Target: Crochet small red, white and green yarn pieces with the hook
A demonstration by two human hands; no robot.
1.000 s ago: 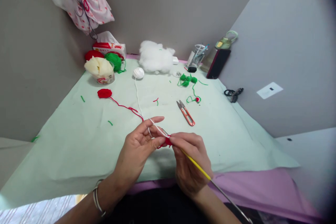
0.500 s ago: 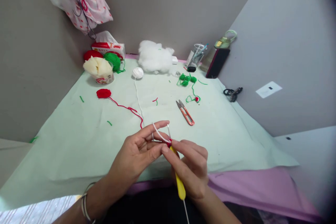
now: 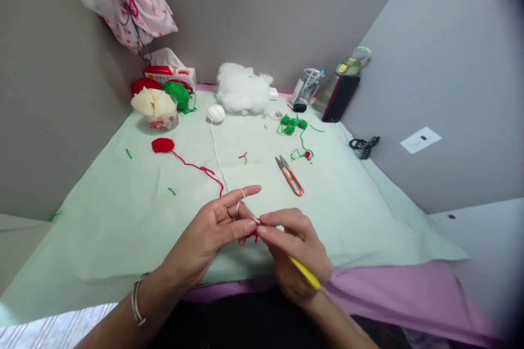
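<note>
Between thumb and fingers, my left hand (image 3: 219, 223) pinches a small red crochet piece (image 3: 252, 234). White yarn (image 3: 219, 161) runs from a white ball (image 3: 215, 113) over its raised index finger. My right hand (image 3: 298, 251) is closed around a crochet hook with a yellow handle (image 3: 305, 271); the handle's end sticks out below the palm. Its fingertips meet the red piece beside my left thumb. The hook's tip is hard to make out among the fingers. Red yarn (image 3: 196, 166) leads from a small red ball (image 3: 162, 145) toward my left hand.
Thread snips (image 3: 290, 175) lie beyond my right hand, near green yarn pieces (image 3: 292, 124). White stuffing (image 3: 244, 88), a tub (image 3: 158, 112), a tissue box (image 3: 172, 73), a clear cup (image 3: 308, 87), a bottle (image 3: 341, 79) and a phone (image 3: 341, 99) line the back. Yarn scraps are scattered about.
My right hand has turned, swinging the yellow handle's end to the right and the hook's shaft down toward my left fingers. A red strand now shows below the piece.
</note>
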